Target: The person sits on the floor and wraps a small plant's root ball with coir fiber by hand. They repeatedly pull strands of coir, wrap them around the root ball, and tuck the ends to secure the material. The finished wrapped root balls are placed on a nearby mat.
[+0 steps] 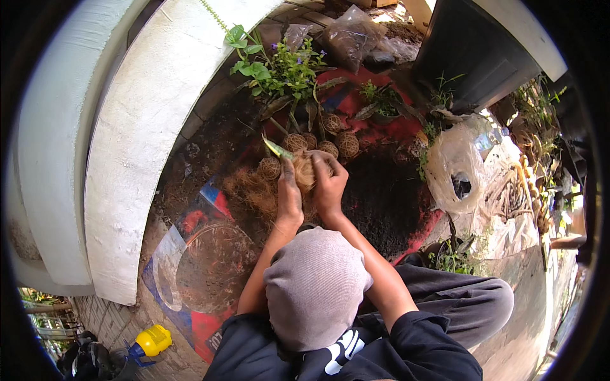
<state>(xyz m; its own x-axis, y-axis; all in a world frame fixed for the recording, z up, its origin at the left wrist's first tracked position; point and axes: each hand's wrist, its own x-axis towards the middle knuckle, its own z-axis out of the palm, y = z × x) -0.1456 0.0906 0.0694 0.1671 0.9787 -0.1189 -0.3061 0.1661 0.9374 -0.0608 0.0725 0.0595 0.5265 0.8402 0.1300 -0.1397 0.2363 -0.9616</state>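
Observation:
Between my two hands is a ball of brown coconut fibre [303, 170], with a green, yellow-edged leaf [276, 147] sticking out of its upper left. My left hand [289, 193] presses the ball's left side, thumb upward. Curled fingers of my right hand [330, 180] grip its right side and cover part of it. Just beyond lie several string-wrapped fibre balls, among them one at the right [347, 144] and one beside my left hand [269, 168]. Loose coconut fibre [250, 193] is heaped left of my left wrist.
Dark soil [381, 205] covers the red sheet [421, 226] at right. Flowering plants [295, 71] stand beyond the balls. White curved panels [143, 119] bound the left side. A plastic bag [452, 166] and black pot [476, 57] stand right; a yellow spray bottle [153, 340] is lower left.

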